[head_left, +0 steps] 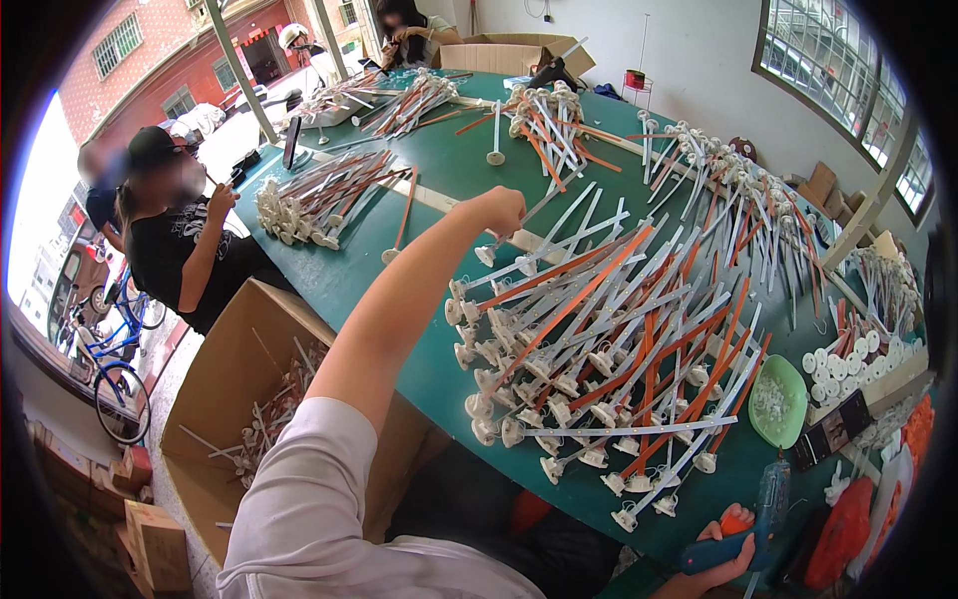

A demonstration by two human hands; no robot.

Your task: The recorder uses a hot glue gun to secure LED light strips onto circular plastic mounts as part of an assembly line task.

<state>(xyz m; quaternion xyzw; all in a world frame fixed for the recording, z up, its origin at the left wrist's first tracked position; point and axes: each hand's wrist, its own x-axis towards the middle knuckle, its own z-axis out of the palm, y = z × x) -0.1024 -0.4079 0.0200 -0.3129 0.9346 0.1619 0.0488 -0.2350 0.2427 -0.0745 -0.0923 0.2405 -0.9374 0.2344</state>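
My left arm reaches far across the green table (pixel 439 364). At its end, my left hand (pixel 499 211) is closed around a pale flat strip with a round white base, apart from the big pile. That pile of white and orange strips (pixel 609 329), each with a round white base, spreads below and right of the hand. Down at the lower right, my right hand (pixel 733 559) grips a blue pistol-shaped hand tool (pixel 714 552); its exact kind is unclear. An orange cover wraps one finger of that hand.
A green bowl (pixel 778 401) of small clear parts stands near white round discs (pixel 848 367) on the right. More strip bundles (pixel 324 200) lie around the table. An open cardboard box (pixel 215 399) sits at lower left. A co-worker (pixel 185 215) sits at the left; another is at the back.
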